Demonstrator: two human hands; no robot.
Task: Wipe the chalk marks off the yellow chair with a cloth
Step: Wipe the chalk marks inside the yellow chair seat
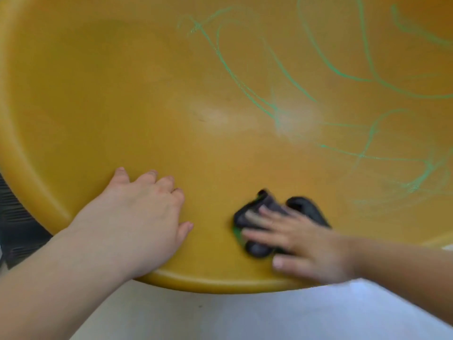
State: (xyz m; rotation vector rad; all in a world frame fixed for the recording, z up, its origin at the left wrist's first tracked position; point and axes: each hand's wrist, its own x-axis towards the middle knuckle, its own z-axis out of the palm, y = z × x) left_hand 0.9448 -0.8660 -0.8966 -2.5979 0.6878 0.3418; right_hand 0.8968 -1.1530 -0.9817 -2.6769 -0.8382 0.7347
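Observation:
The yellow chair's curved seat (122, 94) fills most of the head view. Green chalk marks (282, 69) loop across its upper right half, and a pale smeared patch (296, 119) lies near the middle. A dark crumpled cloth (267, 204) lies on the seat near the front edge. My right hand (306, 241) presses flat on the cloth with straight fingers and looks blurred. My left hand (144, 212) rests flat on the seat at the front left, fingers straight, holding nothing.
The chair's rounded front rim (208, 283) runs along the bottom of the seat. Below it is a pale floor (171, 315). A dark ridged surface (17, 217) shows at the far left beyond the rim.

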